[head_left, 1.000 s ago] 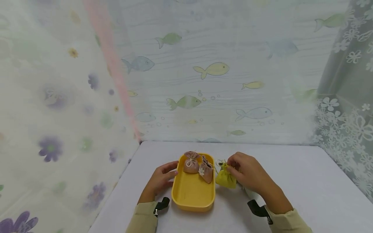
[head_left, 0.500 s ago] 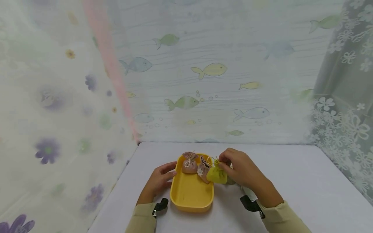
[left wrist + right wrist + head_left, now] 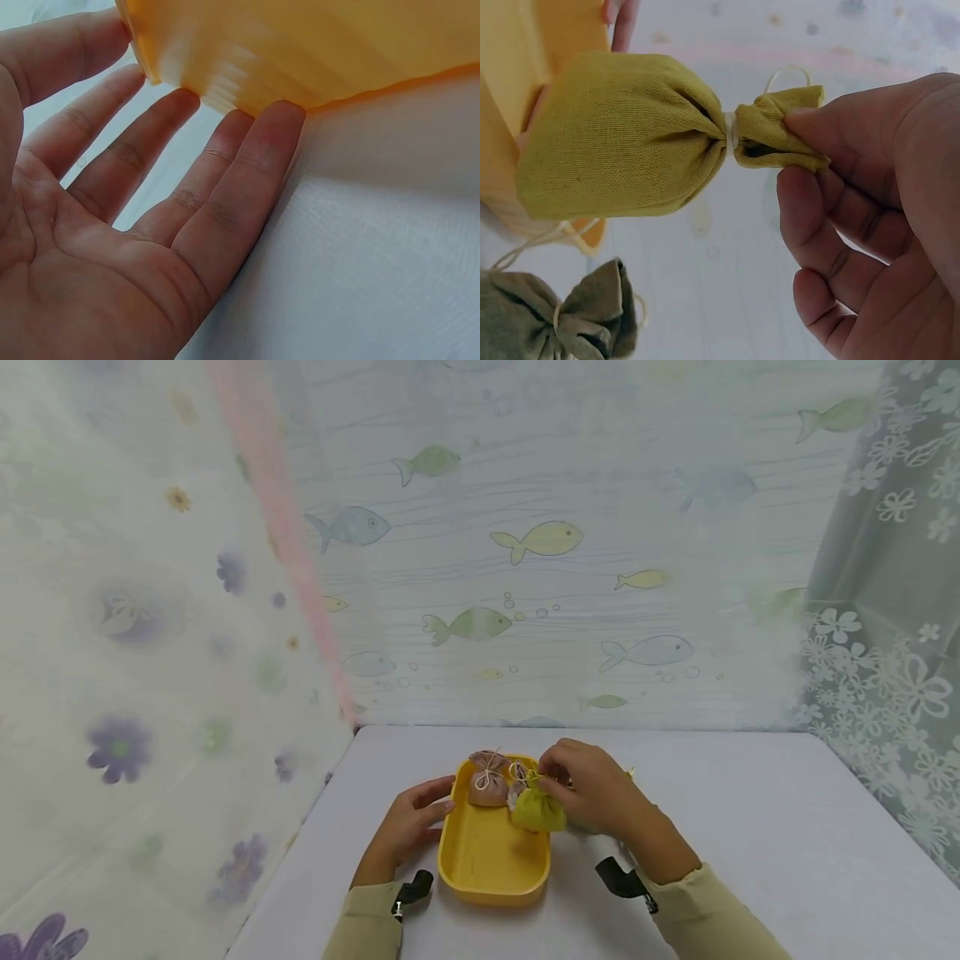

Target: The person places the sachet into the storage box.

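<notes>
A yellow-green drawstring pouch (image 3: 622, 139) hangs over the right side of a yellow tray (image 3: 487, 860), tied with a pale cord. My right hand (image 3: 600, 789) pinches the gathered cloth above its tie between thumb and fingers. In the tray, a mauve pouch (image 3: 489, 785) stands at the far left. Beside it, another mauve pouch (image 3: 513, 795) with a white flower is mostly hidden behind the yellow-green one. My left hand (image 3: 150, 195) has its fingers extended, their tips touching the tray's left outer wall.
A grey-green pouch (image 3: 570, 315) lies outside the tray on the right, largely hidden by my right hand in the head view. The white table (image 3: 735, 810) meets a fish-print curtain (image 3: 487, 568) at the back and a flowered curtain (image 3: 150, 652) at left.
My right hand has carried the yellow-green pouch leftward from beside the tray to above its right part, now covering the flowered mauve pouch. My left hand has stayed at the tray.
</notes>
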Demonstrator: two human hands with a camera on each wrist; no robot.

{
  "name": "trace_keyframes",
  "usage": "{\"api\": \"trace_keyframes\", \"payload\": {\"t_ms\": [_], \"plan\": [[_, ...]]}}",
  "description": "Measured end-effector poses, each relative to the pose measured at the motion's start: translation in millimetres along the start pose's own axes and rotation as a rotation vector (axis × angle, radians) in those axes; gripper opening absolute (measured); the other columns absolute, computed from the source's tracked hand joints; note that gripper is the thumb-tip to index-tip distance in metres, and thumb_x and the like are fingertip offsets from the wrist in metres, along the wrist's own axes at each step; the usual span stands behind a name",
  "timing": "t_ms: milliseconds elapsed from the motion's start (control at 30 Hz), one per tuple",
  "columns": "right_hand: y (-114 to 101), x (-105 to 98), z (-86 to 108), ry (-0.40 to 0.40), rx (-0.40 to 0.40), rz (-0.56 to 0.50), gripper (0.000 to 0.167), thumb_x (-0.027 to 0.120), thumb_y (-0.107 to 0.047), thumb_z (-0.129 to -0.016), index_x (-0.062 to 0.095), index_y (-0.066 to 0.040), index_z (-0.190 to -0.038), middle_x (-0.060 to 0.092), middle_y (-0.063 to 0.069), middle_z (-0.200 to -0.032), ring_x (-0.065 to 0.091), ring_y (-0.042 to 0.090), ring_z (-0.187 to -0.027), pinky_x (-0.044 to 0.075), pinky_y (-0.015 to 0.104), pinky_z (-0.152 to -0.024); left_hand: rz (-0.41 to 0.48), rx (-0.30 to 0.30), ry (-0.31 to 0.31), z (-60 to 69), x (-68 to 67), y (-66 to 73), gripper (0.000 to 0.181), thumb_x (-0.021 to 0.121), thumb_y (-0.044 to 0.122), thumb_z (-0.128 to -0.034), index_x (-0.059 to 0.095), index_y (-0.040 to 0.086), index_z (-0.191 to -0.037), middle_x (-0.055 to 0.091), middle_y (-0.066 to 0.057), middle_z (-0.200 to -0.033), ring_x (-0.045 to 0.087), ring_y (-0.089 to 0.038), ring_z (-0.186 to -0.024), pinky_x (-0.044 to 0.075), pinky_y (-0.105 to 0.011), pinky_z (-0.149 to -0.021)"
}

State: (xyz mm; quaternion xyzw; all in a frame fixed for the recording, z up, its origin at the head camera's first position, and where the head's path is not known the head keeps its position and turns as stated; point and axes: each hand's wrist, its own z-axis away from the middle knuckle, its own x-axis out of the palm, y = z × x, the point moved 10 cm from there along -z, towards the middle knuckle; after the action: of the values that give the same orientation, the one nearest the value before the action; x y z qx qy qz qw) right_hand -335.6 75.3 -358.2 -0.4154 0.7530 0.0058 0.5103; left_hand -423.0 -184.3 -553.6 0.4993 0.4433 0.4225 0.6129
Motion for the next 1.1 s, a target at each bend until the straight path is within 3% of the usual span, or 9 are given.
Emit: {"api": "trace_keyframes", "payload": {"t_ms": [500, 900, 1100], "plan": [[-3.6, 28.1, -16.9, -0.016, -0.024, -0.111, 0.008, 0.076, -0.017, -0.095, 0.07, -0.019, -0.099, 0.064, -0.012, -0.094, 0.06, 0.003, -0.083, 0.06, 0.027, -0.075, -0.014, -0.011, 0.008, -1.6, -0.1, -2.0, 0.053, 0.075, 0.03, -0.0959, 0.06, 0.025, -0.146, 0.055, -0.007, -0.154, 0.059, -0.03, -0.135, 0.061, -0.044, -0.094], [5.9, 58.8, -36.3, -0.079, 0.078, -0.163, 0.005, 0.073, -0.02, -0.097, 0.071, -0.02, -0.101, 0.065, -0.012, -0.096, 0.061, 0.005, -0.085, 0.058, 0.021, -0.077, -0.024, -0.012, 0.015, -3.7, -3.3, -3.6, 0.057, 0.077, 0.038, -0.0933, 0.059, 0.026, -0.146, 0.055, -0.006, -0.155, 0.06, -0.028, -0.134, 0.061, -0.043, -0.095], [7.6, 71.3, -40.8, -0.102, 0.081, -0.159, 0.005, 0.073, -0.019, -0.098, 0.071, -0.017, -0.102, 0.065, -0.008, -0.095, 0.061, 0.006, -0.084, 0.058, 0.024, -0.077, -0.021, -0.021, 0.013, -3.4, -3.6, -4.8, 0.06, 0.078, 0.04, -0.0923, 0.059, 0.025, -0.147, 0.055, -0.006, -0.155, 0.061, -0.028, -0.133, 0.062, -0.043, -0.093]]}}
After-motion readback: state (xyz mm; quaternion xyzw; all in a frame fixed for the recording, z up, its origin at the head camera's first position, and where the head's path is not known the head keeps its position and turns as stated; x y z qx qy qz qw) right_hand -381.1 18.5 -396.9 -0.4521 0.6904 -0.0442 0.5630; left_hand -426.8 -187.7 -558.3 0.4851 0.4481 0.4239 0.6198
